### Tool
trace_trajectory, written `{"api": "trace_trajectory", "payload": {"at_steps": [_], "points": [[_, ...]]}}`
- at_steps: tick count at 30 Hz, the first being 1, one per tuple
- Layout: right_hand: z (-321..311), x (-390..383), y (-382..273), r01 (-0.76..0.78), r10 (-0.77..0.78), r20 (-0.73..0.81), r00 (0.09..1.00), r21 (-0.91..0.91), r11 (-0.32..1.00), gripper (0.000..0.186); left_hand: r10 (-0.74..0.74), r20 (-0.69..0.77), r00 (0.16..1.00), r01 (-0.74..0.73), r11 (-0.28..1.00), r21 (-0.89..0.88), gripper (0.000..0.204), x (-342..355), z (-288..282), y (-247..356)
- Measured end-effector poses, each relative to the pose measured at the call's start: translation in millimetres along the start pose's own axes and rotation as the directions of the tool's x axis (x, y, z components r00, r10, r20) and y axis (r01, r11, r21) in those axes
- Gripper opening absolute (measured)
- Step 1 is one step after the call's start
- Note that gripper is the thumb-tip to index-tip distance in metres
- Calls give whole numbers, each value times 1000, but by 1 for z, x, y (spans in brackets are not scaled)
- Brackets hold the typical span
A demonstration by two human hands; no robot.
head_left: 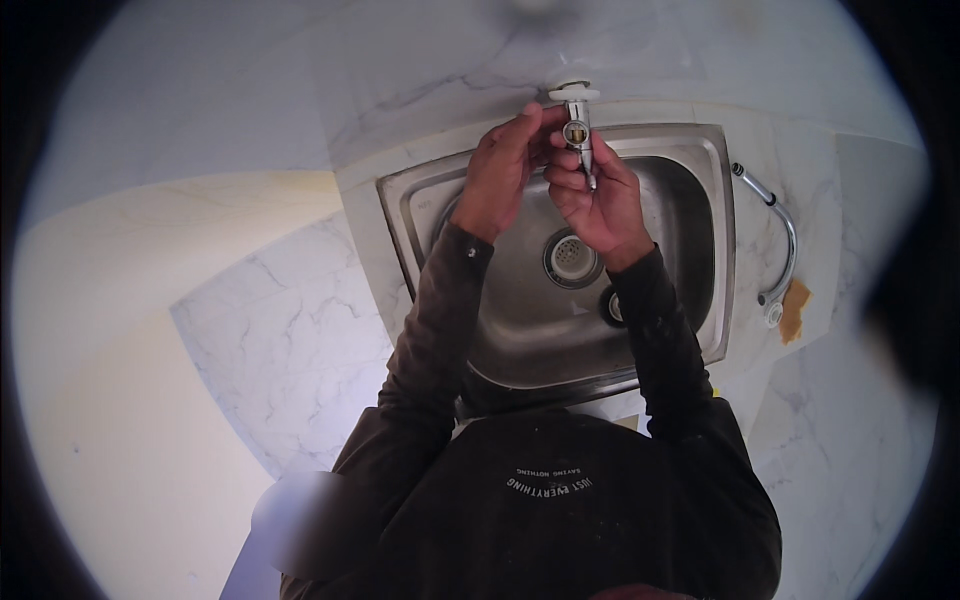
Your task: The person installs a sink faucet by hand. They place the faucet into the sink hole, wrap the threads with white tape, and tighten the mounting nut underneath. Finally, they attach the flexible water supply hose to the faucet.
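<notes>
A chrome wall tap body (577,112) sticks out from the wall above the sink, with a white ring at its base and an open round socket facing up. My right hand (608,205) is closed round the tap's lower front end, thumb along its right side. From the left, my left hand (500,168) reaches to the tap with curled fingers against its side; some fingertips are hidden behind it. Under both hands lies the stainless steel sink (520,345), with a strainer drain (573,258) in its bowl.
A curved chrome spout (790,235) lies on the marble-patterned counter (815,200) right of the sink. Beside its lower end is a torn brown scrap (795,312). A small round dark-rimmed piece (612,306) sits in the bowl near my right sleeve. The wall rises just behind the tap.
</notes>
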State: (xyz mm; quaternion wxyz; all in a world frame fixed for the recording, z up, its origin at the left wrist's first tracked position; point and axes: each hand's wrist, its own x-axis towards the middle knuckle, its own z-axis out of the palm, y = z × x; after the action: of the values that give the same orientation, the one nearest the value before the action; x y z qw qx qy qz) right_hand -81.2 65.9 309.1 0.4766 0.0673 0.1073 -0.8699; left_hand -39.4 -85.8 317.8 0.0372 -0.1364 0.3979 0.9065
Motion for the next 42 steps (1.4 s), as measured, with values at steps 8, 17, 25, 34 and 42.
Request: {"api": "trace_trajectory", "payload": {"at_steps": [8, 17, 25, 34, 42], "points": [[66, -17, -13, -45, -343, -243, 908, -867, 496, 47, -3, 11, 1000, 4, 994, -111, 34, 2, 13, -6], [54, -11, -1, -118, -464, -38, 885, -983, -144, 59, -37, -72, 997, 12, 948, -317, 21, 15, 15, -10], [96, -1, -8, -291, -445, 35, 895, -711, -640, 37, 0, -215, 977, -51, 972, -230, 15, 14, 22, -7], [114, 0, -14, -329, -448, 35, 893, -628, -705, 33, -10, -314, 949, -35, 990, -139, 14, 12, 33, 5], [104, -2, -5, -273, -391, 199, 898, -444, -853, 23, 39, -335, 941, -56, 998, -40, 17, 9, 34, 2]]}}
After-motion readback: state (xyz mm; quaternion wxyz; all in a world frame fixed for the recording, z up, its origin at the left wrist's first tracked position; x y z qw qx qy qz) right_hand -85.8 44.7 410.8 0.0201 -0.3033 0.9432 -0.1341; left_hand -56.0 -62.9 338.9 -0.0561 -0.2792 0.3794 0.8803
